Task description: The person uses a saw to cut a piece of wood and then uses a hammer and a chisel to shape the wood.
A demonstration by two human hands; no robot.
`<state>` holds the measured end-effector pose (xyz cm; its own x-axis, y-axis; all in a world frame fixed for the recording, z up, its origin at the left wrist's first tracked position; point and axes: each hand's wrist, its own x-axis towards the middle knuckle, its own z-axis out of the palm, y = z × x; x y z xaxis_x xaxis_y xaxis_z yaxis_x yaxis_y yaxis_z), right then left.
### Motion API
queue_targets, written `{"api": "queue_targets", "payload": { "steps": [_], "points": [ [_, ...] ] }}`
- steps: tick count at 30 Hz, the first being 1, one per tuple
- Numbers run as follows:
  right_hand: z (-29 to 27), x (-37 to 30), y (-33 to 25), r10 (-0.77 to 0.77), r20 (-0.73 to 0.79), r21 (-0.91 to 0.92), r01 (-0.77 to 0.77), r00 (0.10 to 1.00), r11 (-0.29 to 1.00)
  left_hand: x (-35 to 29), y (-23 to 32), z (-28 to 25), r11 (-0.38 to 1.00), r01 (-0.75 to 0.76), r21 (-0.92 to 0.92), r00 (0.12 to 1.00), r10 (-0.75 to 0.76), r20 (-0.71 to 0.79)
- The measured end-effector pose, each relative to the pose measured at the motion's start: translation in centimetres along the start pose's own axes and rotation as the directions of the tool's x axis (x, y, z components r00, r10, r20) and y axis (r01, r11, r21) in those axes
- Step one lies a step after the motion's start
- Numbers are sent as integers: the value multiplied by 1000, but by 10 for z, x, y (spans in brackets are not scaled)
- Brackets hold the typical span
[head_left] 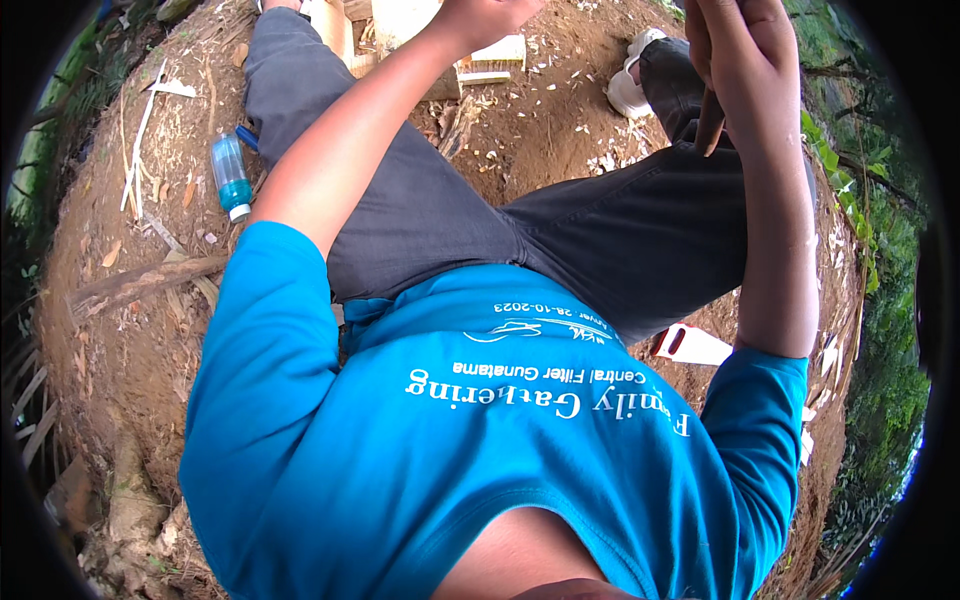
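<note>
My right hand (pixel 745 50) is raised at the upper right, its fingers closed round a brown wooden handle (pixel 710 125). The handle's lower end pokes out below the fist; whatever it belongs to lies beyond the top edge. At the top middle, my left hand (pixel 490 15) is cut off by the picture's edge, so most of its fingers are hidden. Just below and beside it are pale cut wood pieces (pixel 492 62) on the ground, between my spread legs. A larger light wooden block (pixel 398 25) stands to the left of that hand.
A clear bottle (pixel 230 178) with teal at its white-capped end lies left of my leg. Behind it stretches a dry branch (pixel 145 285). A flat white piece with a red, slotted end (pixel 690 345) lies by my right thigh. Wood chips litter the brown soil (pixel 560 130); green plants (pixel 870 190) border the right.
</note>
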<state>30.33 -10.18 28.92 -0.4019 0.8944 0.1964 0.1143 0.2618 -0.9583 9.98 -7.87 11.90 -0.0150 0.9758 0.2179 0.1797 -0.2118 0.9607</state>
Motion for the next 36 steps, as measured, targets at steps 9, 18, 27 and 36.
{"api": "queue_targets", "payload": {
  "steps": [9, 18, 27, 36],
  "points": [
    [-9, -2, -6, 194, 13, 151, -194, 981, 969, 19, -13, -4, 999, -32, 12, 998, 32, 59],
    [-4, -12, 0, 48, -58, -38, -50, 997, 998, 52, 18, -34, 944, -190, -269, 891, 51, -452],
    [-8, -8, -1, 122, -31, -20, -123, 992, 992, 5, 5, -21, 945, 108, -309, 950, -190, -250],
    [-9, -11, 6, 29, 57, 32, -31, 998, 999, 16, -24, -21, 991, -132, 8, 880, 120, -460]
  ]
}}
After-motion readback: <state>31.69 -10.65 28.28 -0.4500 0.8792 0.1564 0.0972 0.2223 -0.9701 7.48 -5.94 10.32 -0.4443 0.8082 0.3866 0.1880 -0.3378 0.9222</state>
